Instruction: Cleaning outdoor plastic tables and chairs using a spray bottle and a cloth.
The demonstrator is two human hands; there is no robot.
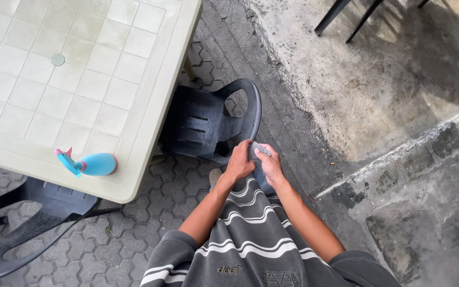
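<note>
My left hand (pixel 239 160) and my right hand (pixel 270 163) are close together in front of my body, both closed around a small grey cloth (pixel 257 149) bunched between them. They hover just over the near armrest of a dark plastic chair (pixel 208 125) pushed under the table. My grey striped shirt (pixel 248 234) fills the bottom of the head view below my forearms. How much of the cloth hangs below the hands is hidden.
A cream plastic table (pixel 70 90) with a tile pattern fills the upper left; a blue spray bottle (pixel 90 164) lies on its near edge. Another dark chair (pixel 27 228) stands at lower left. Hexagonal pavers lie underfoot; a concrete step (pixel 399 159) rises at right.
</note>
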